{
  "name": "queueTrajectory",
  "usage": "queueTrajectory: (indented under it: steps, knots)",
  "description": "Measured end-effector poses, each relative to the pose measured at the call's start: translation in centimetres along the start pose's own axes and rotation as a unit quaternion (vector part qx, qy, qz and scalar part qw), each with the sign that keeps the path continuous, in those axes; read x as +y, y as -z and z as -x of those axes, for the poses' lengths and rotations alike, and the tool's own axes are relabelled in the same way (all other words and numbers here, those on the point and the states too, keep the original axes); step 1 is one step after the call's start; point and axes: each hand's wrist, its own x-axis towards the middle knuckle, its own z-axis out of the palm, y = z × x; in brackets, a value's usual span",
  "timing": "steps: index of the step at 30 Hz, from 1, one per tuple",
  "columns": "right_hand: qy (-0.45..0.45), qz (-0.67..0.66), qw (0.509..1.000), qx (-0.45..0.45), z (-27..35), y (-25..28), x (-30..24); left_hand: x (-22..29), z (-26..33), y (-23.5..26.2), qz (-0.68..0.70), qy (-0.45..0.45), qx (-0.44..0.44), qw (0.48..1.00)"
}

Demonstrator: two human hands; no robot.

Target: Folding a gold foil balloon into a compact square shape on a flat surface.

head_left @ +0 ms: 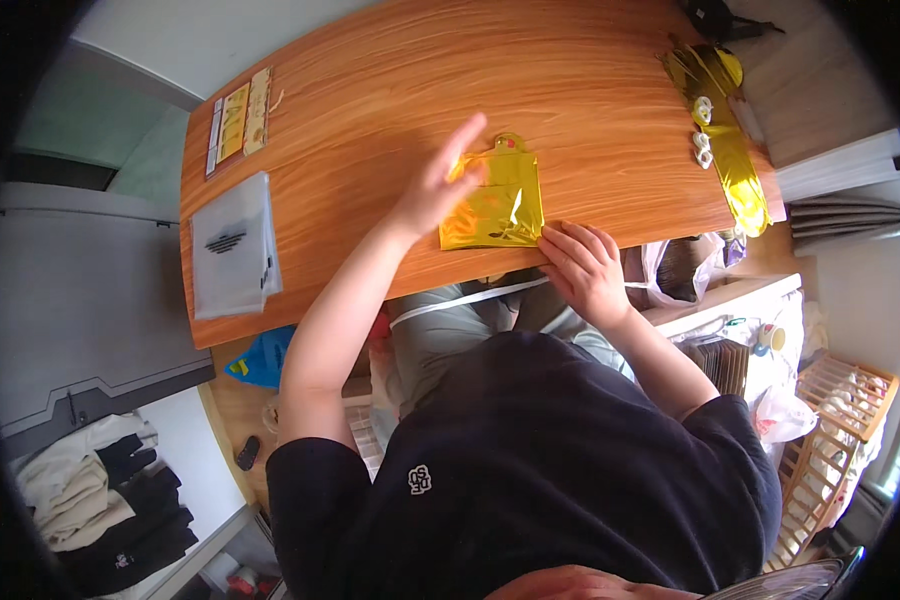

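A flat, shiny gold foil piece, roughly square with a rounded tab at its far edge, lies on the wooden table near the front edge. A small red mark shows on the tab. Above its left side, my left hand is raised, index finger stretched out and the other fingers apart and slightly blurred; nothing shows in it. My right hand rests at the table's front edge, its fingers laid flat at the foil's near right corner. Its thumb is mostly hidden.
Clear plastic sleeves and a yellow printed card pack lie at the table's left. Along the right end are more gold foil and white ribbon coils. A dark object sits at the far right corner.
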Motion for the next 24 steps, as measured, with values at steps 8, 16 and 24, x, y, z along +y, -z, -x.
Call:
queueTrajectory:
  steps: [8,16,24]
  knots:
    - [-0.007,-0.002,1.0,-0.01,-0.1,0.1,0.6,2.2,2.5,3.8,-0.322,-0.002,-0.148,0.935]
    - [-0.001,-0.007,1.0,-0.019,-0.6,0.6,0.8,2.0,3.4,4.8,-0.429,-0.003,-0.233,0.873]
    - [-0.052,-0.059,0.997,-0.022,-2.1,1.6,0.2,1.9,3.8,4.9,-0.334,0.006,-0.198,0.922]
